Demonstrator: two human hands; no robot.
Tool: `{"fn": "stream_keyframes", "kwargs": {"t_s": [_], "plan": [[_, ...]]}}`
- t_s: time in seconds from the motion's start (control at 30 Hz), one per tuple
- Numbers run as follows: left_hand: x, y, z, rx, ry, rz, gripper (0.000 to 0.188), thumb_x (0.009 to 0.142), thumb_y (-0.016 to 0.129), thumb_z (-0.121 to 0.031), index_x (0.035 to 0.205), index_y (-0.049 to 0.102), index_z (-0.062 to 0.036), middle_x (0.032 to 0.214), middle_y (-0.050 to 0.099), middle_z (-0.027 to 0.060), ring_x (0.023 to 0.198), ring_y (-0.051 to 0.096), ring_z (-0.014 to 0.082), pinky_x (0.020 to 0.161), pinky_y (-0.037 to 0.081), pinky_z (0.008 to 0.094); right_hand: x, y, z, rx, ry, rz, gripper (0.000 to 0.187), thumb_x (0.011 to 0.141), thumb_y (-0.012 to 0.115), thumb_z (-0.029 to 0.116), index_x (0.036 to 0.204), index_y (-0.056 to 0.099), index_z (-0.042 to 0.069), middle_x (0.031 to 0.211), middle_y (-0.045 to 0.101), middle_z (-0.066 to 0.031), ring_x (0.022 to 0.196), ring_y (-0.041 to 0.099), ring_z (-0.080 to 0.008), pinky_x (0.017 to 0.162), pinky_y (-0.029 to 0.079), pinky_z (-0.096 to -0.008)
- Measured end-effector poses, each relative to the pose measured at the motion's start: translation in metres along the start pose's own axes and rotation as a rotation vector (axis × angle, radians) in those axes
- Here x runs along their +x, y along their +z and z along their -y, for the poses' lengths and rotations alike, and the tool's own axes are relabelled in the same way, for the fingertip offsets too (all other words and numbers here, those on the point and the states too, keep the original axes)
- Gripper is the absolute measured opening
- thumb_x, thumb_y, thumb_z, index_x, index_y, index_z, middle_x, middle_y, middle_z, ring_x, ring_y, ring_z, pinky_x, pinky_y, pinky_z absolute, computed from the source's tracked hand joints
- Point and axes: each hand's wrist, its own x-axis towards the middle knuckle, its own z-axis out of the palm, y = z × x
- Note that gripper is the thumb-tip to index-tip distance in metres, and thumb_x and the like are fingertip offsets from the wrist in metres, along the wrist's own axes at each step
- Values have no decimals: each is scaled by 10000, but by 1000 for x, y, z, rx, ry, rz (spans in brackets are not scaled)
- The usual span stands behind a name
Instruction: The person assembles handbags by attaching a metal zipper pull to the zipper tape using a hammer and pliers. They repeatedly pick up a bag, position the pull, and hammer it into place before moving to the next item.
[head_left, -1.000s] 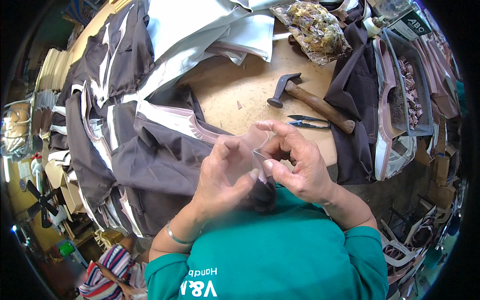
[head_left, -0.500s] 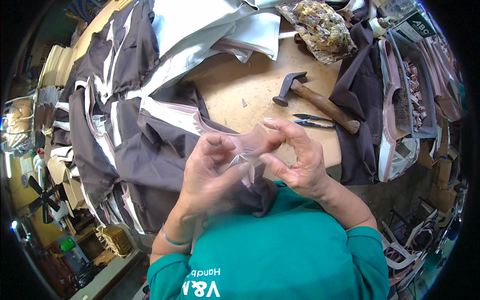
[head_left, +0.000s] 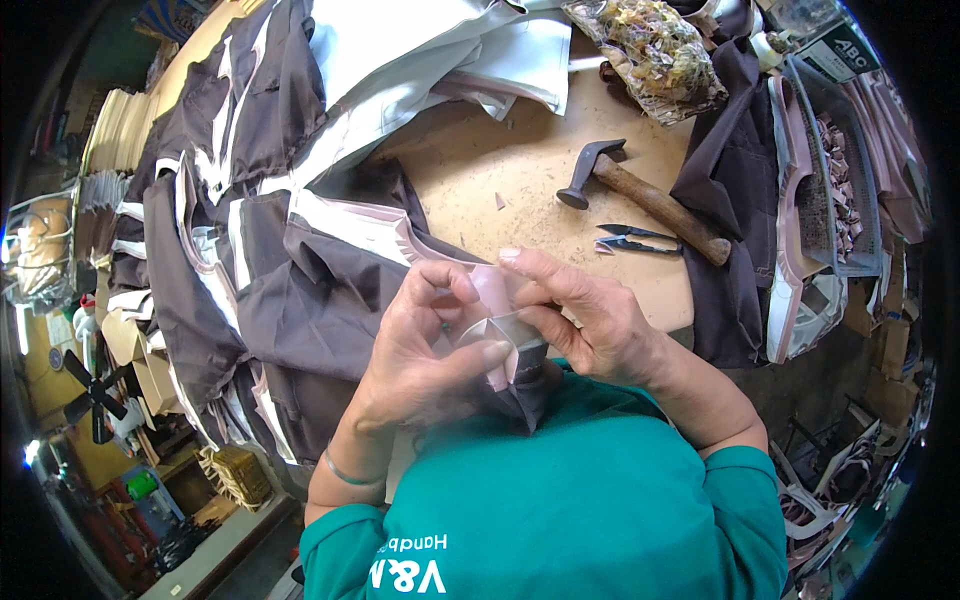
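Close to my body, both hands hold the edge of a brown fabric piece with a pink lining strip [head_left: 490, 287]. My left hand [head_left: 410, 350] is closed on it, the thumb pressing a folded corner whose pale flaps meet in a point. My right hand [head_left: 605, 325] pinches the same edge between thumb and fingers, its index finger stretched out over the strip. From under the left thumb a dark corner of the piece [head_left: 525, 395] hangs down. Its notched edge runs away to the left over the brown fabric [head_left: 330, 300].
Beyond my right hand lie a wooden-handled hammer [head_left: 660, 205] and black thread snips [head_left: 640, 241]. A grey basket of pink scraps [head_left: 808, 210] stands at the right. White sheets [head_left: 390, 60] and a clear bag of tangled material [head_left: 655, 50] lie at the back.
My right hand has drawn closer to my left, its thumb and fingers now nearer together on the edge. More of the dark corner shows below the left thumb. The whole view has shifted slightly.
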Motion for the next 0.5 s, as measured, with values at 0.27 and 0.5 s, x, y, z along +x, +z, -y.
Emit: {"fn": "stream_keyframes", "kwargs": {"t_s": [0.27, 0.5], "plan": [[8, 0, 6, -31, 62, 82, 313, 792, 518, 72, 1017, 340, -54, 808, 522, 97, 608, 580, 157, 495, 483, 248, -6, 7, -2, 2, -23, -58, 514, 791, 558, -76, 1263, 382, 26, 747, 596, -77, 657, 571, -128, 613, 469, -251], [10, -1, 3, 14, -44, 59, 371, 811, 506, 58, 1121, 324, -35, 803, 552, 103, 648, 583, 155, 545, 478, 243, -8, 7, -3, 73, 44, -65, 481, 755, 547, -96, 1210, 432, 12, 901, 593, -141, 691, 615, -244, 629, 494, -313]]}}
